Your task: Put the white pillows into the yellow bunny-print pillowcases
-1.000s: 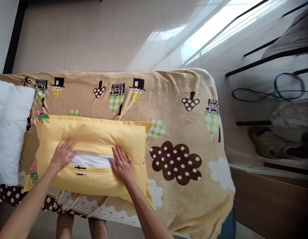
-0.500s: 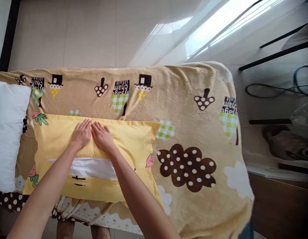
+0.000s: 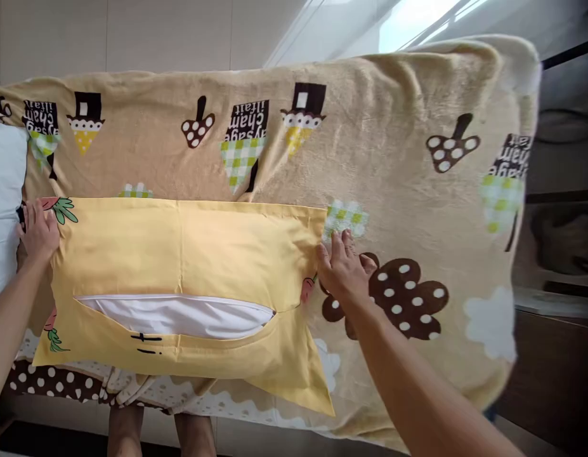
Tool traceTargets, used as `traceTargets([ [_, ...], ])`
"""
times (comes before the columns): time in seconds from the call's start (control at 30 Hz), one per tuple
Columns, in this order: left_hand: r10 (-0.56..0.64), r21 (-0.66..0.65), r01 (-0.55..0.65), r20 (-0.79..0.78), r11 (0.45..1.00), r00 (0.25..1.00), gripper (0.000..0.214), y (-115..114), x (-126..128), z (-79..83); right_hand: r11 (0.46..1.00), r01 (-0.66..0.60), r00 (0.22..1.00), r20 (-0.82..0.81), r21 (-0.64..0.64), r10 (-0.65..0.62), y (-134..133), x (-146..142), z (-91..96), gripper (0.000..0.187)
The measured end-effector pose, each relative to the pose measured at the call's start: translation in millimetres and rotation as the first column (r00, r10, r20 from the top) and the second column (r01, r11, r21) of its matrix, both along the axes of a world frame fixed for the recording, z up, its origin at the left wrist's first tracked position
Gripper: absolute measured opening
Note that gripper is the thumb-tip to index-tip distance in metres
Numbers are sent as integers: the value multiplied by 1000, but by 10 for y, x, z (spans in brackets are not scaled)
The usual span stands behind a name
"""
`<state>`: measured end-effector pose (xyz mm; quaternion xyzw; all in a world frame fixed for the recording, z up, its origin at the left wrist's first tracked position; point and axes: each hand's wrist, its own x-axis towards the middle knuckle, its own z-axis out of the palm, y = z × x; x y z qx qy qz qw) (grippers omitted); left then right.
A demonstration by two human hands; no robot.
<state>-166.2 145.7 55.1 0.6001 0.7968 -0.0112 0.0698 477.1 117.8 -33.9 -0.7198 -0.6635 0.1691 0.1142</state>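
Note:
A yellow pillowcase point(image 3: 189, 254) with a white pillow point(image 3: 179, 315) showing through its open slit lies on a tan patterned blanket point(image 3: 379, 158). My left hand point(image 3: 37, 228) rests flat at the pillowcase's left edge, fingers stretched out. At the right edge of the pillowcase my right hand point(image 3: 344, 270) lies flat on the blanket, fingers extended and nothing held.
A bare white pillow point(image 3: 3, 203) lies at the far left of the blanket. The blanket drapes over the near edge, where my legs point(image 3: 155, 431) show below. A dark wooden cabinet point(image 3: 555, 374) stands to the right. Pale tiled floor lies beyond.
Both hands have slid apart from the middle of the pillowcase's upper half out to its left and right edges. The camera has moved closer to the blanket.

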Motion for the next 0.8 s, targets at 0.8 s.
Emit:
traceTargets([
  [0.8, -187, 230, 138, 208, 963, 960, 60, -1225, 1358, 544, 995, -65, 997, -43, 74, 68, -952, -1615, 946, 62],
])
